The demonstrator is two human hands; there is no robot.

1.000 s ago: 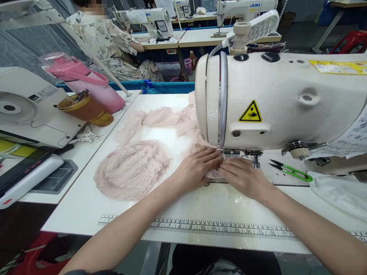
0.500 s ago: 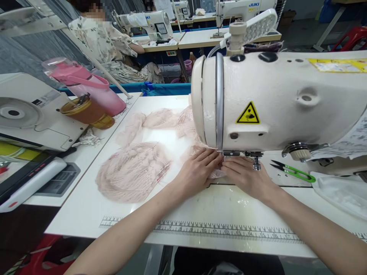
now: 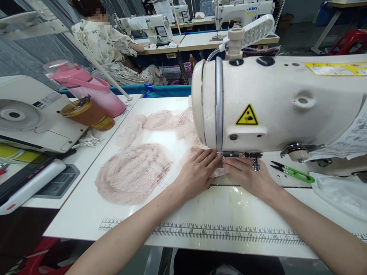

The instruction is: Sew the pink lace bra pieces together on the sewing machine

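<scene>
Sheer pink lace fabric lies in a loop on the white sewing table and runs under the head of a cream sewing machine. My left hand presses on the lace just left of the needle area, its fingers together and pointing forward. My right hand is on the lace's right side, its fingers close together and partly hidden under the machine head. The fingertips of both hands almost meet near the presser foot, which the machine mostly hides.
Green-handled thread snips and white cloth lie at the right. A pink bottle, a brown cup and a white device stand at the left. A person sits at another machine behind.
The view has shifted slightly. Both hands stay at nearly the same place on the lace, with the right fingers a little lower beside the needle area.
</scene>
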